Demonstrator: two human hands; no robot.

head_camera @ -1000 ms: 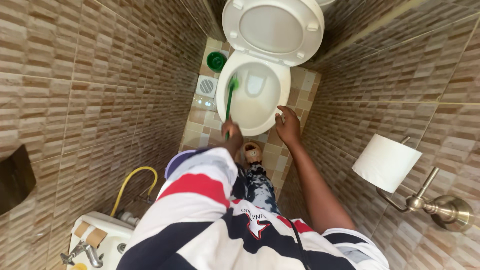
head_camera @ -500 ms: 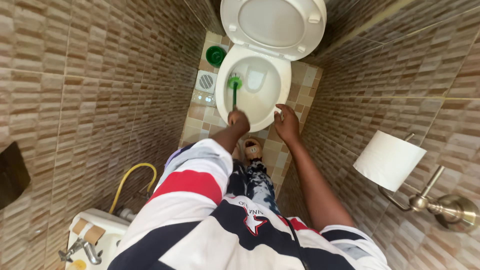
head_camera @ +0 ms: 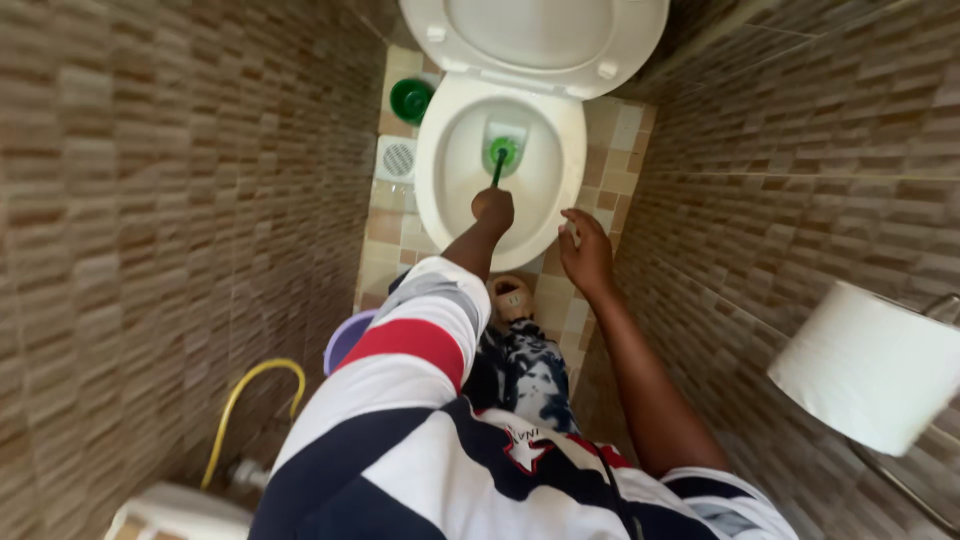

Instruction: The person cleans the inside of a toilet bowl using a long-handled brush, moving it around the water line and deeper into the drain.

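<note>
My left hand (head_camera: 493,208) grips the dark green handle of a toilet brush (head_camera: 503,152), whose bright green head sits deep in the middle of the white toilet bowl (head_camera: 432,185). The raised white seat and lid (head_camera: 535,35) stand open behind the bowl. Fingers spread, my right hand (head_camera: 585,250) rests on the bowl's front right rim and holds nothing. My foot in a tan sandal (head_camera: 512,298) stands just in front of the bowl.
A green brush holder (head_camera: 410,100) and a white floor drain (head_camera: 397,158) lie left of the toilet. A purple bucket (head_camera: 345,342) and a yellow hose (head_camera: 240,400) are at lower left. A toilet paper roll (head_camera: 865,365) juts from the right wall. Tiled walls close in on both sides.
My left hand pushed the brush from the bowl's left rim into its middle and deeper. The view shifted forward and down; my right hand stayed on the rim.
</note>
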